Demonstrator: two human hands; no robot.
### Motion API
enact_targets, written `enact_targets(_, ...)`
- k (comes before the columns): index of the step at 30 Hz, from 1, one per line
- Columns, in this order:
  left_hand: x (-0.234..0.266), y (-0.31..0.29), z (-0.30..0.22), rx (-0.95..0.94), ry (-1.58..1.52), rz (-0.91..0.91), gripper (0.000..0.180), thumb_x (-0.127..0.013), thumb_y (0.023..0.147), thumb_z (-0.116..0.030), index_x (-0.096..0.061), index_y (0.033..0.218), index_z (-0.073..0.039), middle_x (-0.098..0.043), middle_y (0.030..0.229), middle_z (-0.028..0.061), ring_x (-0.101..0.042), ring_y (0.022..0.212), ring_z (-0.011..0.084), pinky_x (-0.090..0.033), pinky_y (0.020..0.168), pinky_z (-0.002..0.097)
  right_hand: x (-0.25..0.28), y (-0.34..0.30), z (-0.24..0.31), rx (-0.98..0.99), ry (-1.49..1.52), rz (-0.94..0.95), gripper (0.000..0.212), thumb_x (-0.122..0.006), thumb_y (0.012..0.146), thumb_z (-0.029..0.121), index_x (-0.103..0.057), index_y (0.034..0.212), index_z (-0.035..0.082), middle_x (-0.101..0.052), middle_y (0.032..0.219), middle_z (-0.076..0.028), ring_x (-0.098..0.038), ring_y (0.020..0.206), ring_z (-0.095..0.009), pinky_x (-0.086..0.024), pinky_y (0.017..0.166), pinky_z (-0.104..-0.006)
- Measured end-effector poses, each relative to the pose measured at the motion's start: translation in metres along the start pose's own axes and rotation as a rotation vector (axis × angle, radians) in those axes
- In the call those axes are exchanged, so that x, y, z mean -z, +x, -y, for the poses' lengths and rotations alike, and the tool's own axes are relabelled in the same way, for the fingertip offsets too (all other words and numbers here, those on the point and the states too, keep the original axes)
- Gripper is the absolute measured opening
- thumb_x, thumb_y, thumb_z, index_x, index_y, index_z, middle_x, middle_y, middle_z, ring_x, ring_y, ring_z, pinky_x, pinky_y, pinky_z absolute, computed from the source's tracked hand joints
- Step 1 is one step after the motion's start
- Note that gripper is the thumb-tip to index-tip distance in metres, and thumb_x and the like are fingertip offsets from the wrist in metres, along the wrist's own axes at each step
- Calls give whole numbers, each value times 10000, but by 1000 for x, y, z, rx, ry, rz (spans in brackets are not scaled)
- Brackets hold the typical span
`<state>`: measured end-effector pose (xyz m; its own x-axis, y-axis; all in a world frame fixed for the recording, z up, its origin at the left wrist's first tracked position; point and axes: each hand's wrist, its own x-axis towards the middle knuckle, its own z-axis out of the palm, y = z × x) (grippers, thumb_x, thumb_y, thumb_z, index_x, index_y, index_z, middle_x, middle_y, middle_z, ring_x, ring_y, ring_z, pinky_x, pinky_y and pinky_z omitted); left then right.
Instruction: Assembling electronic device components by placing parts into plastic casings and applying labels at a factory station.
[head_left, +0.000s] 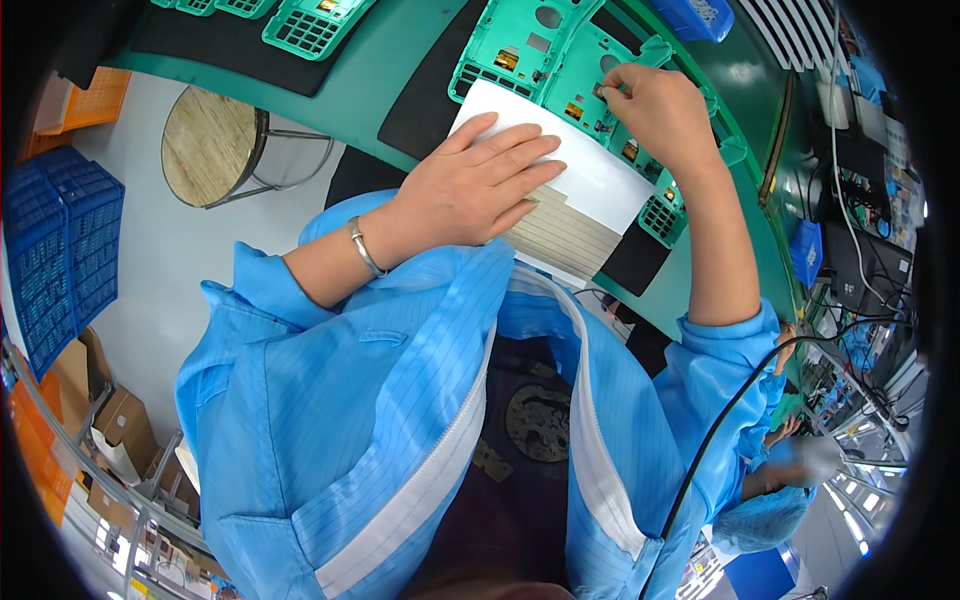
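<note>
My left hand [465,190] lies flat, fingers spread, on a white sheet [605,180] that carries a block of grey-beige strips [565,238]. Beyond the sheet's far edge, several green plastic housings [598,62] with keypad-like grilles and small amber patches lie side by side. Over one of them my right hand [662,112] has thumb and forefinger pinched together at its surface. Whatever is between those fingertips is too small to make out. The sheet partly covers the near ends of the housings.
More green housings [312,28] rest on a black mat [230,45] at the far left of the green table [355,105]. A blue bin [697,16] stands at the back. Left of the table are a round stool [210,145] and blue crates [75,250]. A co-worker [765,520] sits at right.
</note>
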<state>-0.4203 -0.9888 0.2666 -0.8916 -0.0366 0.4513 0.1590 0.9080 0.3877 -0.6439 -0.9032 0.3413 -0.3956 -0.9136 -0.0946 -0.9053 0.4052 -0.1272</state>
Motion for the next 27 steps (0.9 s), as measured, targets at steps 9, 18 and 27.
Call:
enact_targets(9, -1, 0, -3, 1, -16, 7, 484, -632, 798, -253, -545, 1263, -151, -501, 1335, 31, -448, 1249, 188, -269, 1076, 413, 1, -19, 1, -68, 107, -111, 146, -614, 814, 186, -677, 874, 69, -649, 746, -87, -617, 641, -249, -490, 609, -348)
enact_targets(18, -2, 1, -3, 12, 20, 7, 474, -625, 804, -242, -549, 1263, -151, -500, 1337, 28, -456, 1244, 186, -278, 1066, 416, -15, -98, 50, 123, 231, -91, 76, -623, 793, 144, -643, 816, 74, -610, 747, -69, -618, 690, -260, -500, 592, -366)
enact_targets(27, 1, -1, 0, -10, -39, 5, 492, -636, 802, -252, -540, 1266, -119, -496, 1341, 40, -459, 1239, 199, -288, 1058, 424, -12, -92, 56, 165, 147, -93, 78, -637, 768, 132, -617, 735, 64, -571, 653, -75, -591, 597, -247, -478, 542, -355)
